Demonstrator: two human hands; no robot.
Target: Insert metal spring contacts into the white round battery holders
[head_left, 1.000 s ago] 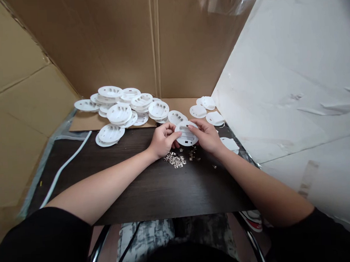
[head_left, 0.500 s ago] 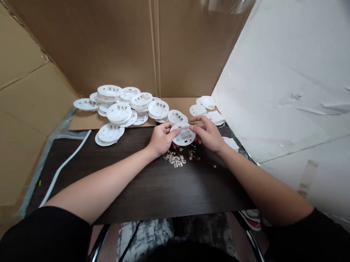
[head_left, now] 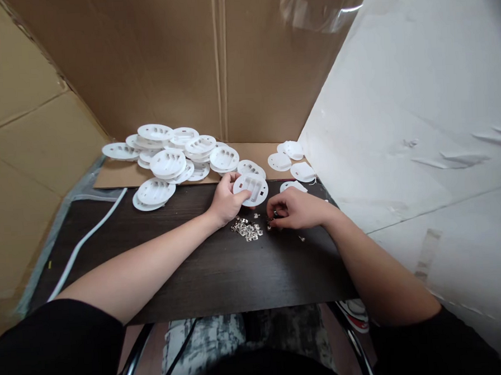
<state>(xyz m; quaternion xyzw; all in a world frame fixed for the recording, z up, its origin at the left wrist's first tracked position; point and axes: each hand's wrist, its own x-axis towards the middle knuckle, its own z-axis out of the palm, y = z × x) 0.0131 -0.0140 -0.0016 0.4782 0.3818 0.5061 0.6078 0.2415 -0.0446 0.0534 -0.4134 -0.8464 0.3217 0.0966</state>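
My left hand (head_left: 225, 200) is closed on a round white plastic disc with slots (head_left: 251, 188), holding it just above the dark table (head_left: 187, 258). My right hand (head_left: 292, 209) rests lower on the table with its fingertips pinched at a small heap of shiny metal clips (head_left: 247, 229); what the fingers hold is too small to make out. The disc sits between the two hands, a little behind the clips.
A pile of several similar white discs (head_left: 177, 155) lies at the back left on a cardboard sheet. A few white flat covers (head_left: 291, 158) lie at the back right. Cardboard walls stand behind and left, a white sheet on the right. A white cord (head_left: 85, 238) runs along the left.
My right hand has let go of the disc and dropped to the metal clips. My left hand now holds the disc alone, shifted slightly left.
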